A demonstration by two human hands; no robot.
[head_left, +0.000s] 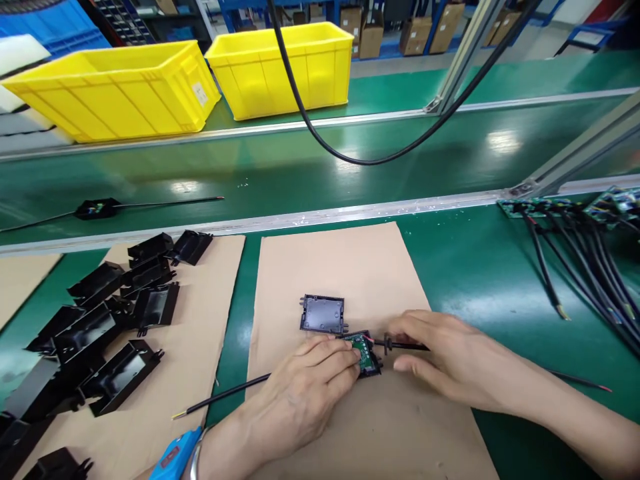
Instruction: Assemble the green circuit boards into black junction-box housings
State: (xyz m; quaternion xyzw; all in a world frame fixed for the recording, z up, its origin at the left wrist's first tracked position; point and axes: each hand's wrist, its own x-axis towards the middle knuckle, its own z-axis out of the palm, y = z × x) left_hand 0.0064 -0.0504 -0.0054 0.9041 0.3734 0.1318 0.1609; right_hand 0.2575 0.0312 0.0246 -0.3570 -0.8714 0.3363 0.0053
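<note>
My left hand [320,377] lies over a black plastic case half [373,370], its fingers together and gripping the left part. Inside the case sits a green circuit board [363,350], partly hidden by my fingertips. A black cable [230,393] with bared wire ends comes out from under this hand to the left. On the right, another black cable [407,345] with a strain-relief collar [387,344] leaves the case. My right hand [435,353] is around that cable, thumb and fingers apart. Just above the case lies a second black case half [323,313], its inside facing up.
Several black housings [155,307] are heaped on cardboard [227,267] at left. Boards with cables [550,207] lie at right. Two yellow bins [125,93] stand behind. A black cable [370,161] hangs across the middle. A blue tool [175,457] lies by my left wrist.
</note>
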